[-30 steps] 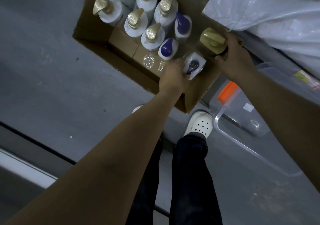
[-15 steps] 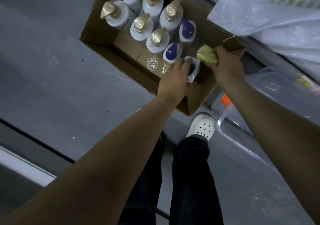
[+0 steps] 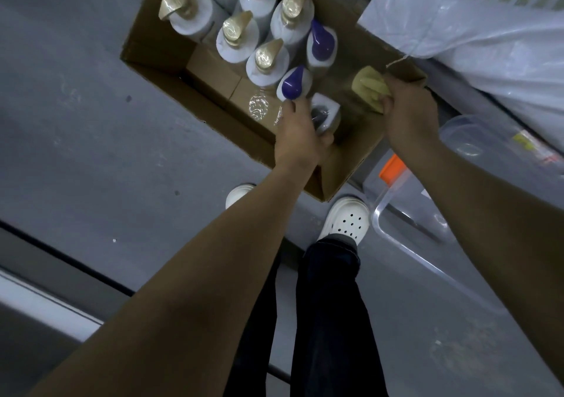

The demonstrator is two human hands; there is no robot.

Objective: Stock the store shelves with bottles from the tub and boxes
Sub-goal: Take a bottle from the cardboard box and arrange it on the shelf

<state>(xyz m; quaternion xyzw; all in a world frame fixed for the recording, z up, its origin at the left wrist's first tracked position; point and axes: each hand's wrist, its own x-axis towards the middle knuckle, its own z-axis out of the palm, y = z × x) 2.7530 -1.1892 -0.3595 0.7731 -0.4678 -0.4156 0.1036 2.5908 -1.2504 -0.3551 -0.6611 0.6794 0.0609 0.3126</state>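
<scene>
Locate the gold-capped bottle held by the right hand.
Head view, upper right of centre: the gold-capped bottle is at the right corner of the cardboard box, gripped by the right hand, right of the wrapped bottle the left hand holds.

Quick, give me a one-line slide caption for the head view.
Left hand grips a dark-pump bottle, right hand grips a gold-pump bottle, both at the open cardboard box.

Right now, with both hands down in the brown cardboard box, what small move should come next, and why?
Probably lift both bottles straight up. The left hand grips a white bottle with a dark pump cap, the right hand a yellow-gold pump cap, both inside the brown cardboard box. A purple-capped white bottle stands close by the left hand, so tilting might knock it.
</scene>
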